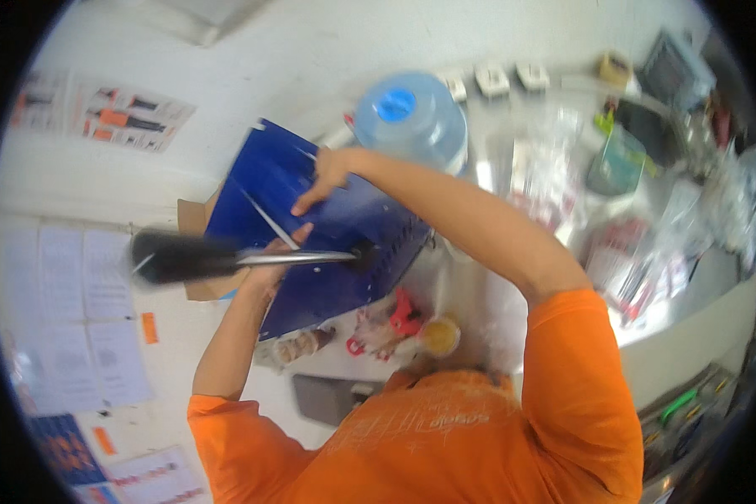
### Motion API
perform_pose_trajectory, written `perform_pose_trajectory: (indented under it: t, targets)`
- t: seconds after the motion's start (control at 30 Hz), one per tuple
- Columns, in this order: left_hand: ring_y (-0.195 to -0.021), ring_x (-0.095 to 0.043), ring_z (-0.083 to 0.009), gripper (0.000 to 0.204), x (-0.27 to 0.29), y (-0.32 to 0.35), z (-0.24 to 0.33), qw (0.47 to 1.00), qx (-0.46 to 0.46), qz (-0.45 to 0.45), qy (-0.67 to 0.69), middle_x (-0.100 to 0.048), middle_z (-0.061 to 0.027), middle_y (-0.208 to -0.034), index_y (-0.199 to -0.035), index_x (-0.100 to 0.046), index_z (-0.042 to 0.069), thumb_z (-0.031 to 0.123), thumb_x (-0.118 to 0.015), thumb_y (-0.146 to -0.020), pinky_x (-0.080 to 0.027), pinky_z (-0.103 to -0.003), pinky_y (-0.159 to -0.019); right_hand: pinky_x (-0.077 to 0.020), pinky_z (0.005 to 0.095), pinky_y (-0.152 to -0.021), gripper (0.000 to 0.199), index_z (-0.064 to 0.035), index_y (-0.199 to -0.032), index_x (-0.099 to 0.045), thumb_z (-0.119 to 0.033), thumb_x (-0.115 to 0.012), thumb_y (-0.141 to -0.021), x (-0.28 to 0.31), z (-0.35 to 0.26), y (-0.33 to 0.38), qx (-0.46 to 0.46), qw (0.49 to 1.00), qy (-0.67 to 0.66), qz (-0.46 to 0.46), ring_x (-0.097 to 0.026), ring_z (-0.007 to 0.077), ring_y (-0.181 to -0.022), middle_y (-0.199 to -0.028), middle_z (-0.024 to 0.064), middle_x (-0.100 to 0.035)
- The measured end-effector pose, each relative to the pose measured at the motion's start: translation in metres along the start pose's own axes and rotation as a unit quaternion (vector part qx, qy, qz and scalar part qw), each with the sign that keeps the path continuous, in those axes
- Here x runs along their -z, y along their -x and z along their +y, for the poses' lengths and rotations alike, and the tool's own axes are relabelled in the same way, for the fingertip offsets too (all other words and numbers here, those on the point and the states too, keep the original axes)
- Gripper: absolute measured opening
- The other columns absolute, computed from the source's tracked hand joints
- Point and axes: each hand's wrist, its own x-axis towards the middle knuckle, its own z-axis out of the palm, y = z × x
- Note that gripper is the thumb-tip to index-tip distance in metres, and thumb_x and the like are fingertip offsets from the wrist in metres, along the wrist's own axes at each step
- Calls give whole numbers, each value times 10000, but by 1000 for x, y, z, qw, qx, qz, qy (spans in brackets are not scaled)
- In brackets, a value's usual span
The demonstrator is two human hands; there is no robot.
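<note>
Printed sheets (84,260) and small orange tags (149,328) line a white wall at the left, near a cardboard box (195,220) that shows behind a large blue panel (269,168). A black-handled tool (185,257), blurred, stretches its metal shaft across the panel's face. The left hand (284,250) of a person in an orange shirt (445,437) is at the panel, crossed by the shaft; whether it grips either piece cannot be told. The right hand (332,172) reaches in from the other side, visible fingers spread against the blue face near its upper edge; whether it clasps that edge is unclear. The panel tilts at the picture's centre-left, a jar (301,345) just below it. Farther right are a red object (406,312), a blue-capped water jug (407,126) and a cup with yellow contents (439,336). Small white boxes (491,81), clear plastic packets (622,265) and a green container (616,166) crowd the shiny bench (491,315).
</note>
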Motion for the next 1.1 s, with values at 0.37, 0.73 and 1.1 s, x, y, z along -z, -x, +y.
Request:
perform_pose_trajectory:
  t: [0.37,0.73,1.1]
  targets:
    - [-1099,-570,-198,620,9,-9,-81,971,-32,-134,194,-614,-180,-1179,-1357,-449,-64,337,-639,-924,-443,-308,-958,-529,368,-824,1040,140,-1355,-334,-537,-785,-706,29,-27,44,-129,984,-120,-33,-630,319,-1014,-1148,280,-585]
    - [-1179,-528,-428,473,37,23,-133,866,-349,-356,31,-525,-285,-1287,-1373,-401,-75,209,-426,-995,-457,-450,-990,-492,360,-924,1119,98,-1421,-233,-463,-840,-667,11,-34,48,-190,970,-149,-37,-582,330,-1129,-1247,292,-538]
    - [-1149,-545,-440,516,32,29,-138,900,-404,-165,-18,-533,-309,-1242,-1221,-523,-84,308,-587,-892,-449,-456,-993,-468,374,-927,1231,100,-1384,-268,-559,-887,-549,7,-47,52,-213,964,-160,19,-603,298,-1069,-1143,241,-604]
